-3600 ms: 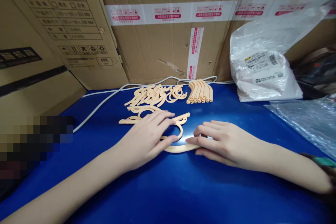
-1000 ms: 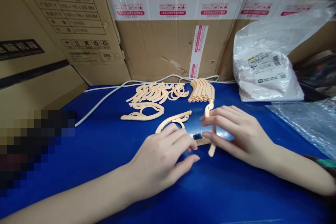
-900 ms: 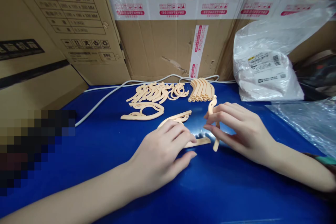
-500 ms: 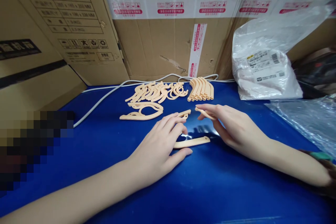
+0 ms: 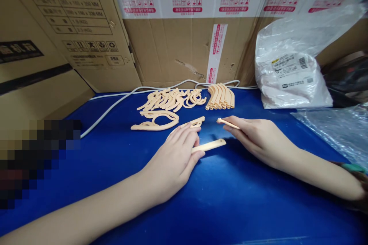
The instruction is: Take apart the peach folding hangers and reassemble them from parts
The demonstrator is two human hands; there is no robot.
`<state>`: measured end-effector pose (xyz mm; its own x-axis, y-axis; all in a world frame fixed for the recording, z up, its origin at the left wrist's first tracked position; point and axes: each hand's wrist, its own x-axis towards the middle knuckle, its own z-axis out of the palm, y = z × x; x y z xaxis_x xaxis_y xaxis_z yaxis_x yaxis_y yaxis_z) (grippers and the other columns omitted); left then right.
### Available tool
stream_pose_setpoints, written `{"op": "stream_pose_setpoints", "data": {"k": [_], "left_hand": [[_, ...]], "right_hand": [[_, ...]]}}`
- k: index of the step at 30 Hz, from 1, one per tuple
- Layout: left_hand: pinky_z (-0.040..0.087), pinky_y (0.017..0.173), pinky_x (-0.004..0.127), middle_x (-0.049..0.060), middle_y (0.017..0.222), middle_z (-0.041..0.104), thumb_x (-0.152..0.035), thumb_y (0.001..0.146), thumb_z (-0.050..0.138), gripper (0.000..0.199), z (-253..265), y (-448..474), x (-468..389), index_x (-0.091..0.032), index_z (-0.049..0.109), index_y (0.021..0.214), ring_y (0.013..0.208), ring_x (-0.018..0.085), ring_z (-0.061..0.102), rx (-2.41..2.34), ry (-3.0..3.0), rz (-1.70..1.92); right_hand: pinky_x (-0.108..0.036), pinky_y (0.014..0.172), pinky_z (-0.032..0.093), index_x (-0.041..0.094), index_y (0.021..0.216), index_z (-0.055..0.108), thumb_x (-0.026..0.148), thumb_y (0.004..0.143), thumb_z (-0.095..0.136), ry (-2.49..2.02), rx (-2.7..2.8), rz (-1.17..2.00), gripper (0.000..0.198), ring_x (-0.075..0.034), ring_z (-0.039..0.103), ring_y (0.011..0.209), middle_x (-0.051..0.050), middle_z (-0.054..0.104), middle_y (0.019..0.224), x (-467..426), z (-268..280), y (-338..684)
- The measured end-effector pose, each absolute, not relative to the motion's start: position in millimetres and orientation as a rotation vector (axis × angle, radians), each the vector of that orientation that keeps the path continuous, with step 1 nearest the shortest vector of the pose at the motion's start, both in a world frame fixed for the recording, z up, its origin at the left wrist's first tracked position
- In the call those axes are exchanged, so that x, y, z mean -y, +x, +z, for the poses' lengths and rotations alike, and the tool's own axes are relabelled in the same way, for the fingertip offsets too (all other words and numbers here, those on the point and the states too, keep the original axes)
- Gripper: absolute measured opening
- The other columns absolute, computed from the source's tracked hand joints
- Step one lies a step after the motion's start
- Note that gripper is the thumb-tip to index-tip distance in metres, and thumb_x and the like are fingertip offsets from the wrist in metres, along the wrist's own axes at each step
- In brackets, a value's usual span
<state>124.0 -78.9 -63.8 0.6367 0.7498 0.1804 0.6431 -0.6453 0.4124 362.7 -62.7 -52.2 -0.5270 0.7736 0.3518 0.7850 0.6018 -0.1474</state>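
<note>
On the blue table (image 5: 230,206), my left hand (image 5: 174,159) lies flat over a peach plastic frame (image 5: 193,123), fingers touching a straight peach arm piece (image 5: 209,145) that sticks out to the right. My right hand (image 5: 255,138) holds another thin peach arm piece (image 5: 227,123) between its fingers, pointing left, just above the table. Behind lie a loose frame (image 5: 155,120), a heap of frames (image 5: 172,99) and a neat row of curved arm pieces (image 5: 220,97).
Large cardboard boxes (image 5: 184,34) wall off the back and left. A white cable (image 5: 115,107) runs along the table's far edge. A white plastic bag with a label (image 5: 290,72) sits at the back right, clear plastic film (image 5: 339,130) at the right edge.
My right hand broke an arm piece off the frame, lifted it upright, then laid it over to point left. My left hand slid forward over the frame, and a second arm piece lies free.
</note>
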Motion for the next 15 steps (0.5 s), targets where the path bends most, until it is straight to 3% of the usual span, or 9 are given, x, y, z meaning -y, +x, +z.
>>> {"op": "stream_pose_setpoints", "data": {"k": [4,10,15], "left_hand": [[0.031,0.112,0.046,0.011,0.139,0.048,-0.032,0.101,0.031,0.017,-63.6,123.7,78.0,-0.021,0.044,0.098,0.137,0.021,0.034,-1.177,2.455,0.583],[0.033,0.111,0.047,0.011,0.141,0.047,-0.035,0.101,0.030,0.018,-66.1,123.9,77.0,-0.022,0.041,0.095,0.138,0.022,0.034,-1.184,2.409,0.633],[0.033,0.111,0.048,0.011,0.139,0.048,-0.035,0.101,0.030,0.018,-64.8,123.7,76.9,-0.022,0.041,0.094,0.137,0.022,0.035,-1.189,2.392,0.629]], "right_hand": [[-0.028,0.050,0.041,0.019,0.118,0.057,0.041,0.101,0.030,-1.446,2.323,-0.050,0.039,-0.021,0.067,0.056,-0.002,0.071,0.069,60.7,-50.8,363.0],[-0.029,0.066,0.045,0.022,0.105,0.062,0.037,0.100,0.031,-1.349,2.339,0.103,0.035,-0.020,0.069,0.084,-0.003,0.072,0.098,60.0,-48.3,363.6],[-0.029,0.066,0.042,0.020,0.100,0.062,0.034,0.100,0.030,-1.309,2.476,0.251,0.035,-0.018,0.065,0.077,-0.003,0.068,0.087,63.2,-46.5,361.2]]}}
